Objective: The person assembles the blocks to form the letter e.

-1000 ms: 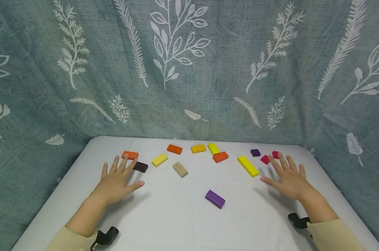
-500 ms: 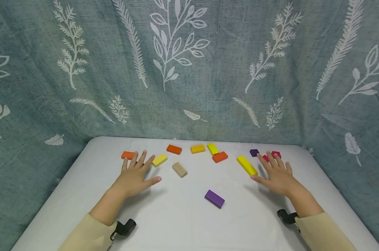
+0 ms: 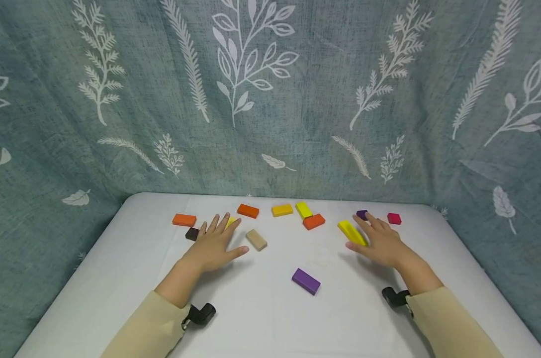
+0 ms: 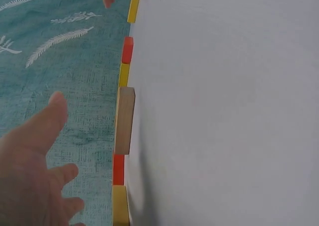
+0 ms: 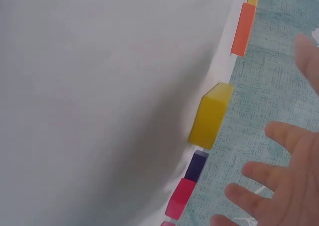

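My left hand (image 3: 212, 248) hovers over the table with fingers spread and nothing held. In the head view it overlaps a pale yellow block (image 3: 230, 222) and part of a dark brown block (image 3: 192, 234); a natural wood block (image 3: 256, 239) lies just right of its fingers. My right hand (image 3: 382, 243), also spread and holding nothing, is above the table beside a long yellow block (image 3: 352, 232). Its fingertips overlap a small dark purple block (image 3: 362, 215). In the right wrist view a pink block (image 5: 180, 198) lies near the dark purple one.
A purple block (image 3: 306, 281) lies alone nearer the front of the white table (image 3: 252, 318). Along the back are orange blocks (image 3: 248, 211), a golden yellow block (image 3: 282, 210) and a bright yellow block (image 3: 304, 210). A patterned green curtain (image 3: 315, 99) hangs behind.
Both hands have moved inward, the left one to the right and the right one to the left, fingers still spread. The blocks stay where they were.
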Motion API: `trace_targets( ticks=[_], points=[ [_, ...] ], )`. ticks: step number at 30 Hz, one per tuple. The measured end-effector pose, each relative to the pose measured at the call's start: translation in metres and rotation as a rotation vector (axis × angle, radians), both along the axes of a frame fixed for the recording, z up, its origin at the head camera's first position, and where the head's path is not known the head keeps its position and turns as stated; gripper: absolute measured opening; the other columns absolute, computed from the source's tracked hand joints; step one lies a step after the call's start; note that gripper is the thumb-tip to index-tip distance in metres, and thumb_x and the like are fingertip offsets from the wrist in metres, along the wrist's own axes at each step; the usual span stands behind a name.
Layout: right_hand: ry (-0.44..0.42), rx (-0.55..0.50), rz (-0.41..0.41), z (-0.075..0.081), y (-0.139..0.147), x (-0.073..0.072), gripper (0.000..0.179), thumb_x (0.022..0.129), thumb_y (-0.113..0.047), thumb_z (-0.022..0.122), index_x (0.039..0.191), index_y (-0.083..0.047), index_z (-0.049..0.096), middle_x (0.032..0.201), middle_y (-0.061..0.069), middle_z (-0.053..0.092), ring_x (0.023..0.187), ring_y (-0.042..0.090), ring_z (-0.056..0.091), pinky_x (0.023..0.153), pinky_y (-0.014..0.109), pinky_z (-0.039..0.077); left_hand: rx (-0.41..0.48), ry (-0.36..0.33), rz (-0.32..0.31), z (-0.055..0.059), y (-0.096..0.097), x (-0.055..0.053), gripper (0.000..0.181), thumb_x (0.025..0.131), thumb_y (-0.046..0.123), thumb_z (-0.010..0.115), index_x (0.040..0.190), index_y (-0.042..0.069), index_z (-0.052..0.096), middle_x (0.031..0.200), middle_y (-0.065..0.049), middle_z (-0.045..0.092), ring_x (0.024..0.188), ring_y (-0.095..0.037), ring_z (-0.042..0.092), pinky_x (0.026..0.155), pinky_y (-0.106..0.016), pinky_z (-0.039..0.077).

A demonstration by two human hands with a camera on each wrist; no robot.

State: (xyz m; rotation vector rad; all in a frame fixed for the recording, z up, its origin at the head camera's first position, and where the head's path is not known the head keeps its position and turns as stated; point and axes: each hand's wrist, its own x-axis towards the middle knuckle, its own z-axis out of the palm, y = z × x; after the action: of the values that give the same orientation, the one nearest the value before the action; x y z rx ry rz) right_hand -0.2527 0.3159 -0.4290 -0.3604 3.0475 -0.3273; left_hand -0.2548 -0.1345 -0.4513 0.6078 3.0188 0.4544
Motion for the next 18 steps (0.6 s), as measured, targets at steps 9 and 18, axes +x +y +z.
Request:
trace_targets(
  ticks=[9,18],
  points=[
    [-0.058,-0.045,-0.008,0.001,-0.001,-0.018,0.086,0.094,-0.06,0.057,0.157,-0.008,0.03,0.156,0.031,0.025,0.137,0.058,0.024,0.103,0.077,0.022,0.084,-0.031,-0.076,0.002,0.018,-0.015,0.082,0.095,0.059,0.058,0.159,0.017,0.028,0.165,-0.016,0.017,0.151,-0.04,0.01,0.117,-0.062,0.01],
    [-0.15,-0.165,-0.012,0.001,-0.002,-0.031,0.071,0.097,-0.041,0.065,0.15,-0.001,0.041,0.144,0.032,0.041,0.124,0.048,0.049,0.099,0.065,0.041,0.171,-0.066,-0.109,0.0,0.024,-0.026,0.073,0.093,0.05,0.067,0.152,0.014,0.043,0.161,-0.014,0.029,0.15,-0.033,0.022,0.118,-0.054,0.021]
  ],
)
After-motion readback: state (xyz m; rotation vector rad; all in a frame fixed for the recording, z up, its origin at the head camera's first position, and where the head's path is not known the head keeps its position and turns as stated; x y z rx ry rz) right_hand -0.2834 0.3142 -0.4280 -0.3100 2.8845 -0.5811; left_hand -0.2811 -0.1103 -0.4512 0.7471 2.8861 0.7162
